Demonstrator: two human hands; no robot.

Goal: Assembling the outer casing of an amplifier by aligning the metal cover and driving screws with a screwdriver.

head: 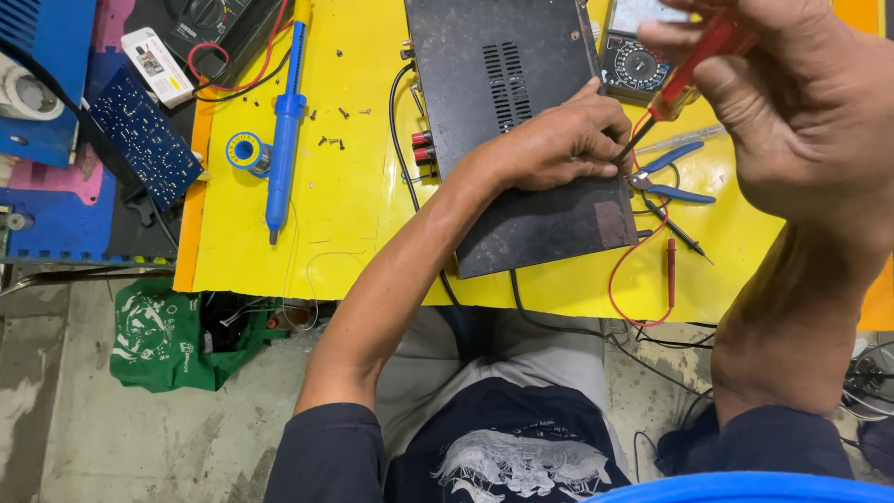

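While the left hand [559, 144] rests with its fingers curled together on the right edge of a black metal case [517, 130], the right hand [801, 102] is raised close to the camera, clamped on the red handle of a screwdriver [684, 79]. The tool slants down and to the left, so its dark tip meets the case edge just beside the left fingertips. Just right of that spot, blue-handled pliers [672, 182] lie on the yellow table [345, 214], with a red probe lead [669, 270] below them and an analogue meter [633, 56] above. Well to the left lie a blue desoldering pump [284, 130], a solder spool [245, 149], scattered small screws [331, 142] and a blue circuit board [144, 135].
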